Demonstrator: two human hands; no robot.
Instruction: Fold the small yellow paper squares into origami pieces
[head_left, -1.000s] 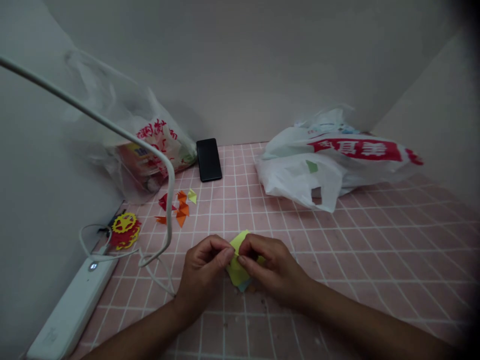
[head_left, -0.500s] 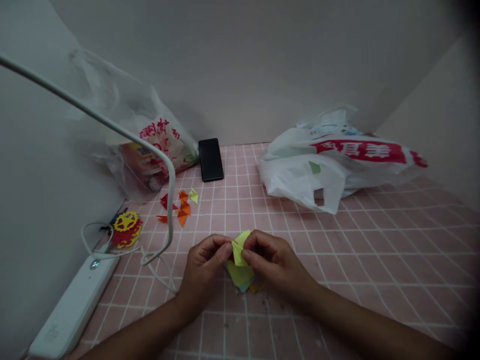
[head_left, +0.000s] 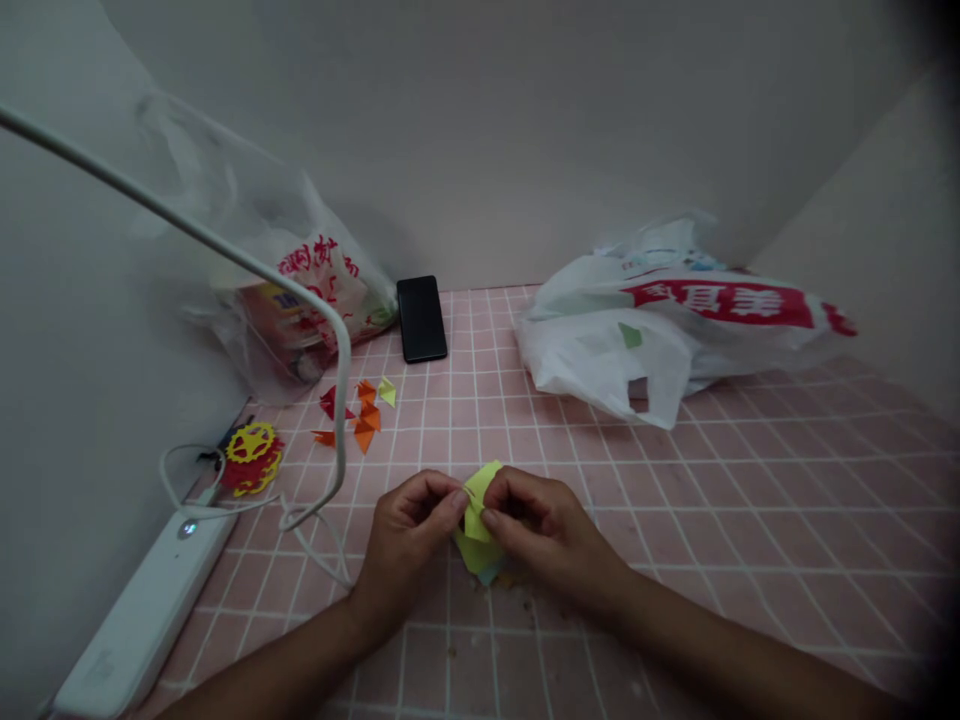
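Observation:
A small piece of folded yellow paper (head_left: 474, 522) is pinched between both of my hands, low in the middle of the view. My left hand (head_left: 411, 530) grips its left edge between thumb and forefinger. On the other side, my right hand (head_left: 551, 525) pinches the paper with its fingers curled. Below lie more sheets of coloured paper, with a yellow-green sheet (head_left: 478, 556) on top and a light blue corner (head_left: 491, 574) showing. My hands hide part of that stack.
Several small folded paper pieces (head_left: 366, 418) in orange, red and yellow lie left of centre. Behind them are a black phone (head_left: 422, 320) and a plastic bag (head_left: 330, 290). A white bag (head_left: 600, 345) lies right. A power strip (head_left: 150, 610), yellow gear shape (head_left: 250, 442) and white cable (head_left: 343, 400) occupy the left.
Fingers of both hands have shifted slightly on the yellow paper, and its folded flap sits at a different angle. Everything else stays in place.

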